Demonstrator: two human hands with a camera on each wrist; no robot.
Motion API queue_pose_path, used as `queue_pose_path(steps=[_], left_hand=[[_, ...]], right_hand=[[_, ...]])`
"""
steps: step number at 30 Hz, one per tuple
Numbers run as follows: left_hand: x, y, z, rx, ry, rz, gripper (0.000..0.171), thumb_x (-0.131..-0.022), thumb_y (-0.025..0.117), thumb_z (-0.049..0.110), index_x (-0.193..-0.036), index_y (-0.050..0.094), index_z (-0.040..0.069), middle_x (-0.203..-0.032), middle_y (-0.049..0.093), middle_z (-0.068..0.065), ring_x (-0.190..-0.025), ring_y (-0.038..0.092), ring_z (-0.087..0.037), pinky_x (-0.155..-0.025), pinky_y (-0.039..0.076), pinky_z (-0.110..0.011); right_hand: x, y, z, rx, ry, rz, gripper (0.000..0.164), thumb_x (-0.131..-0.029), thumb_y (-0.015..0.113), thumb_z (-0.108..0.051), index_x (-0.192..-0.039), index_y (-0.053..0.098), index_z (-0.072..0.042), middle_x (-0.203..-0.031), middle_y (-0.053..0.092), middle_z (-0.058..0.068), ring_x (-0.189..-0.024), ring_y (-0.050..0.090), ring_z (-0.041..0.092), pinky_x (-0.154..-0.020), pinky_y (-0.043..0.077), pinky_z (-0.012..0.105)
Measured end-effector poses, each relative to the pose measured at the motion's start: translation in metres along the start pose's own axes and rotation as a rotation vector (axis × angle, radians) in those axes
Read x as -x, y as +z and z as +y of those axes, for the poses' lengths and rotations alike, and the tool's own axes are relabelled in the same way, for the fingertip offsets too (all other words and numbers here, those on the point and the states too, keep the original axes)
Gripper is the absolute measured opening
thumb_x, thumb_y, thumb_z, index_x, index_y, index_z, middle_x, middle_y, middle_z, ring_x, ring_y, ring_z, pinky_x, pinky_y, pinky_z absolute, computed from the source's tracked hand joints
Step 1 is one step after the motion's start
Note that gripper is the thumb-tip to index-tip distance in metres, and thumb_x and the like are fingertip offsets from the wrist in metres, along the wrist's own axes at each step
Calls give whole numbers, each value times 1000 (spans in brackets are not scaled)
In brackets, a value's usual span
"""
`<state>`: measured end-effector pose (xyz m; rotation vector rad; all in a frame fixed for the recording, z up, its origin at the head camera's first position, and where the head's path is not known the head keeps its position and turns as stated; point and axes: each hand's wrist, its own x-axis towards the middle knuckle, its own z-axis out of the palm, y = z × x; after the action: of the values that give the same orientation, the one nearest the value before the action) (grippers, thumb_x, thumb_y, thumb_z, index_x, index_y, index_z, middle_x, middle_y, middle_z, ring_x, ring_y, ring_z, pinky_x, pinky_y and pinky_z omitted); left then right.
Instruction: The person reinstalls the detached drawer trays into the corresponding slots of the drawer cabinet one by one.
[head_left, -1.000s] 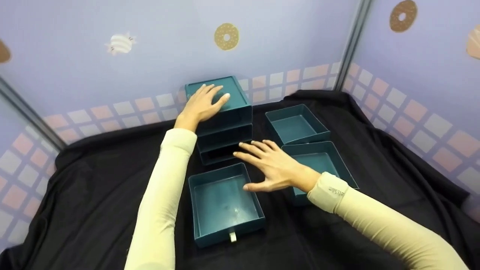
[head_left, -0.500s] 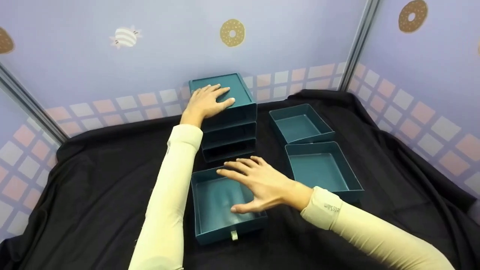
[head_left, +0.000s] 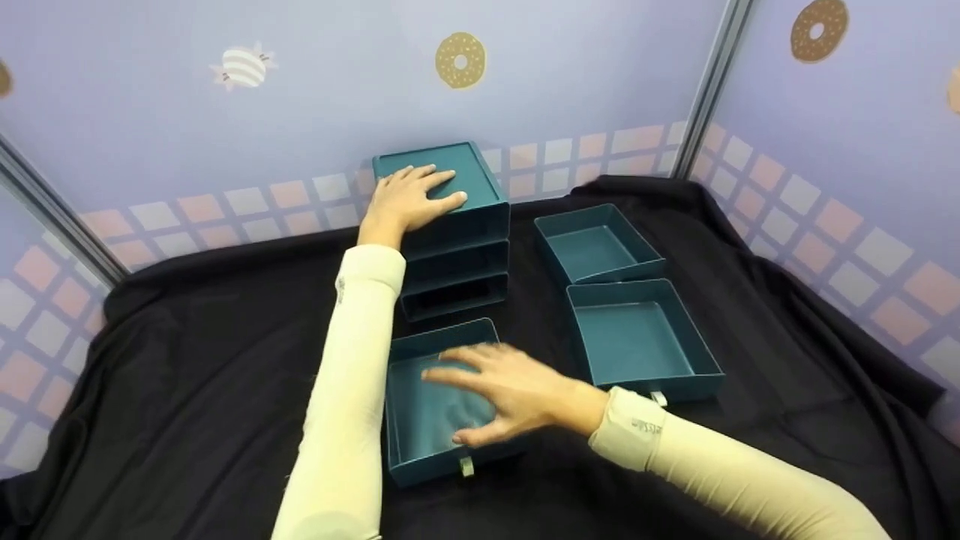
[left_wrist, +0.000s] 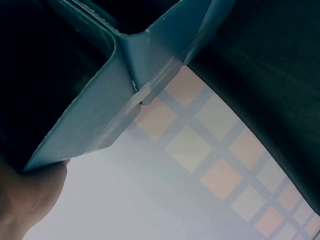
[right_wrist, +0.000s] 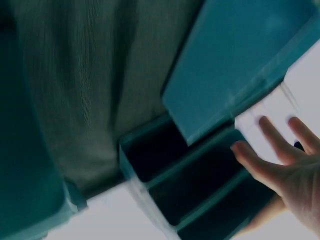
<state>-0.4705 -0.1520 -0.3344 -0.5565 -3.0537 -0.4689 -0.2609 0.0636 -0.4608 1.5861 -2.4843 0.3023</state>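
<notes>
A dark teal cabinet [head_left: 469, 169] with several empty drawer slots, one above another, stands against the back wall. My left hand [head_left: 405, 199] rests on its top with fingers spread; the left wrist view shows the cabinet's side [left_wrist: 85, 120] and part of that hand [left_wrist: 32, 195]. Over the front drawer [head_left: 420, 420], my right hand [head_left: 517, 390] hovers with spread fingers and holds nothing. That drawer has a light pull tab [head_left: 466, 466] at its front. In the right wrist view the right hand [right_wrist: 295, 175] appears beside the cabinet slots [right_wrist: 200, 195].
To the right lie two more empty teal drawers, a rear one [head_left: 596, 251] and a nearer one [head_left: 637, 345], end to end. Black cloth [head_left: 217, 375] covers the table. A patterned wall [head_left: 330, 90] rises right behind the cabinet.
My right hand has moved left and toward me, from beside the front drawer to over it. My left hand stays on the cabinet top; the drawers have not moved.
</notes>
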Motion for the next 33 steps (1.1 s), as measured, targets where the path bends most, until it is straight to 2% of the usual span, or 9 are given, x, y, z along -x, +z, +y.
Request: queue_pose_path(steps=[5, 11, 15, 19, 22, 24, 28, 33], left_hand=[[-3, 3, 5, 4, -8, 14, 81, -98, 45, 79, -166, 37, 37, -176, 25, 0, -164, 14, -36, -130, 7, -64], [-8, 3, 11, 3, 14, 23, 83, -97, 45, 81, -166, 38, 36, -176, 27, -1, -164, 15, -35, -130, 8, -63], [-4, 2, 6, 0, 3, 33, 83, -97, 45, 81, -166, 38, 36, -176, 27, -1, -164, 15, -35, -130, 8, -63], [-1, 3, 2, 6, -4, 39, 83, -97, 45, 81, -166, 38, 36, -176, 27, -1, -164, 14, -35, -130, 8, -63], [2, 3, 2, 7, -7, 41, 82, -97, 45, 81, -166, 38, 36, -176, 27, 0, -165, 13, -34, -131, 6, -62], [3, 3, 2, 11, -6, 40, 82, -97, 45, 81, -166, 39, 36, -176, 27, -1, -165, 13, -34, -131, 5, -62], [9, 4, -1, 11, -17, 34, 82, -97, 45, 81, -166, 39, 36, -176, 27, -1, -165, 13, -34, -131, 5, -62], [17, 1, -4, 3, -31, 38, 81, -98, 45, 80, -166, 38, 36, -176, 27, -1, -165, 13, -34, -131, 4, -62]], right_hand=[[2, 11, -14, -98, -107, -4, 64, -102, 66, -53, -157, 49, -27, -148, 55, 6, -117, 66, 20, -86, 62, 37], [-1, 13, -20, -168, -168, -19, 42, -103, 70, -35, -142, 63, -21, -133, 58, 4, -81, 60, 10, -70, 55, 24], [-7, 11, -23, -204, -186, -48, 31, -102, 72, -27, -131, 69, -20, -127, 59, 2, -75, 62, 5, -64, 51, 17], [-11, 9, -31, -211, -183, -104, 27, -101, 71, -20, -128, 72, -22, -125, 60, -1, -65, 55, 2, -57, 44, 16], [-13, 7, -39, -173, -199, -124, 23, -101, 70, -14, -122, 73, -24, -121, 59, -2, -55, 43, 5, -50, 37, 19], [-15, 5, -43, -146, -214, -132, 20, -100, 69, -12, -116, 73, -24, -113, 58, -3, -52, 41, 7, -47, 32, 19], [-19, 2, -50, -167, -209, -169, 18, -99, 69, -8, -109, 72, -22, -100, 60, -6, -54, 41, 7, -46, 29, 20], [-27, -3, -55, -235, -131, -238, 25, -98, 68, -4, -112, 74, -24, -102, 69, -7, -60, 46, 8, -47, 31, 21]])
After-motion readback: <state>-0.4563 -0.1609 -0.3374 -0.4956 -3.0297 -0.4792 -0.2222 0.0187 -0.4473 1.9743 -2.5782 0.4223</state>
